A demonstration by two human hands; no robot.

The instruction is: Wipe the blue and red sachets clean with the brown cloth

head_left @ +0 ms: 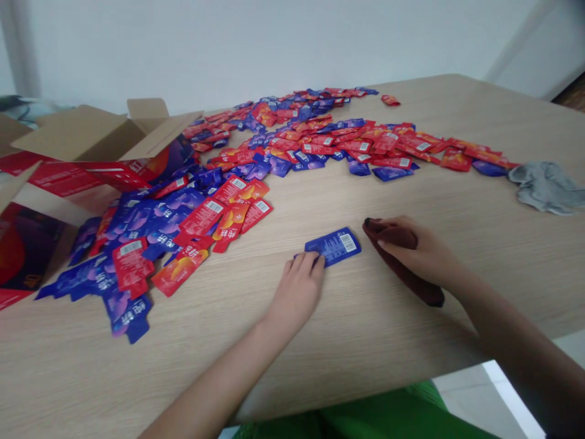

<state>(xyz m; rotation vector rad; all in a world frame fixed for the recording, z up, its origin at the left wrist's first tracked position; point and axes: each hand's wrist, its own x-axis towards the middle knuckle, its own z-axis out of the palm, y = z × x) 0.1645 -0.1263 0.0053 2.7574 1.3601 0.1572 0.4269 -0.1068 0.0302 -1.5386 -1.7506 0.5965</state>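
keep your left hand (pixel 299 286) flat, fingertips pinning the blue packet (pixel 333 246) just left of the cloth (pixel 402 259), while your right hand (pixel 423 253), closed over that cloth, wipes gently across it.

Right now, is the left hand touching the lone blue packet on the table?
Touching. The head view shows the left hand with its fingertips lying on the near-left end of the blue packet, pressing it flat on the table, no gap visible.
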